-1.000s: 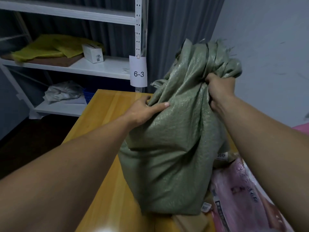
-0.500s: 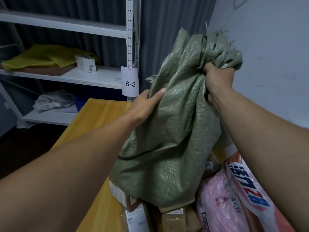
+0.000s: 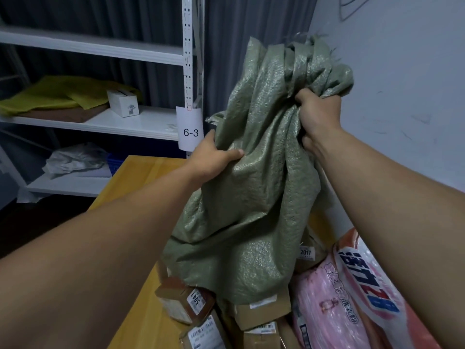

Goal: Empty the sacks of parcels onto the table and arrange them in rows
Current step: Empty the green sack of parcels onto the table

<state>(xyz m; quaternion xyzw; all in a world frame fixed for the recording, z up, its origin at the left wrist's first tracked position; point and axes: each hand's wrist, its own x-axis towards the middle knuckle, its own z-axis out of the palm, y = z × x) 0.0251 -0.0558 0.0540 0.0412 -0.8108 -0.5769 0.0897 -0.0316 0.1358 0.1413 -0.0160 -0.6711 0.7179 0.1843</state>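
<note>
1. Green woven plastic sack (image 3: 251,197): held upside down over the yellow wooden table (image 3: 141,177). Its long axis runs from the bunched closed end at about 1 o'clock to the open mouth at about 7 o'clock.
2. Right hand (image 3: 317,112): fingers curled tight round the bunched closed end, at the top of the axis. It is the hand farther from the mouth.
3. Left hand (image 3: 214,157): thumb laid across the front and fingers hidden behind the cloth, clamping a fold on the sack's 9 o'clock flank about mid-length. It is the hand nearer the mouth.
4. Brown cardboard parcels with white labels (image 3: 186,303): heaped under the mouth, at 6 o'clock from the left hand. The sack's hem drapes on the topmost boxes. Whether any parcels remain inside cannot be told.
5. Pink printed plastic sack (image 3: 339,298): lies against the heap, at 4 o'clock from the green sack.
6. Judgement: the next move probably follows the axis, a pull toward 1 o'clock led by the right hand, to lift the hem off the heap. Boxes could slide toward the table edge at 8 o'clock.
</note>
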